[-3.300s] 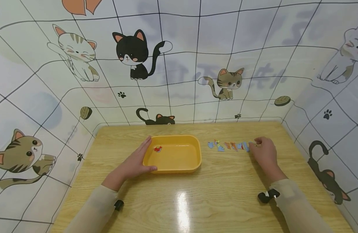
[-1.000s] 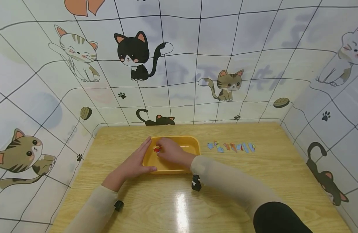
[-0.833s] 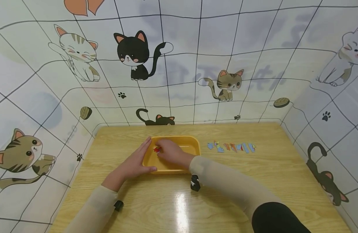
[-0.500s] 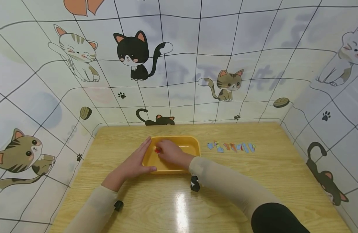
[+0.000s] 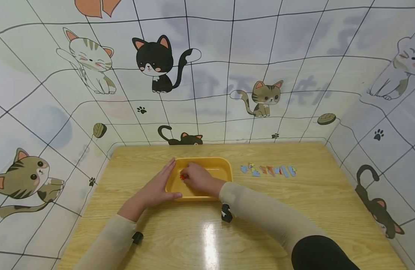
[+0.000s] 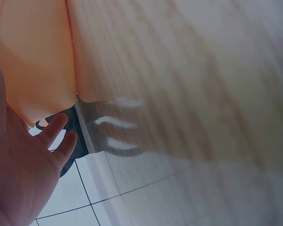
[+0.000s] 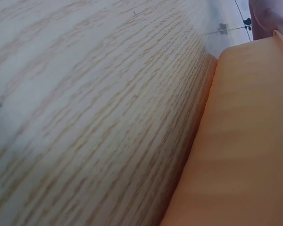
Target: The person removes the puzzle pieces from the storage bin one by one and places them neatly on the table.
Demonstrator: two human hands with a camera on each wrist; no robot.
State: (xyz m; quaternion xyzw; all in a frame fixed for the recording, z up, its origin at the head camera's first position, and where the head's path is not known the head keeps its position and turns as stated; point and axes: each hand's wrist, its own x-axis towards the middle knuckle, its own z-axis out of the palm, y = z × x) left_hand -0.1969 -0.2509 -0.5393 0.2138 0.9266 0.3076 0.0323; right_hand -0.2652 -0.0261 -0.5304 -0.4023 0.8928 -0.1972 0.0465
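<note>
A yellow plastic tray point(image 5: 207, 198) stands on the wooden table. My left hand point(image 5: 155, 190) spans its left end, fingers stretched along the far left corner and thumb on the front rim. Inside the tray, my right hand point(image 5: 201, 179) has its fingertips lowered onto a small red piece point(image 5: 183, 177) and appears to pinch it. The fingers mostly hide that piece. In the left wrist view, the left hand point(image 6: 30, 174) lies against the tray's wall point(image 6: 35, 52). The right wrist view shows the tray's outer wall point(image 7: 240, 132), but not the right fingers.
Right of the tray lies a row of several small flat printed pieces point(image 5: 269, 171), mainly blue and orange with irregular edges. The table point(image 5: 278, 198) meets a cat-patterned wall covering point(image 5: 214, 105) at the back and sides.
My right hand was at the right end of the row; now it is in the tray at the red piece, which has shifted slightly towards me. The left hand has kept its place.
</note>
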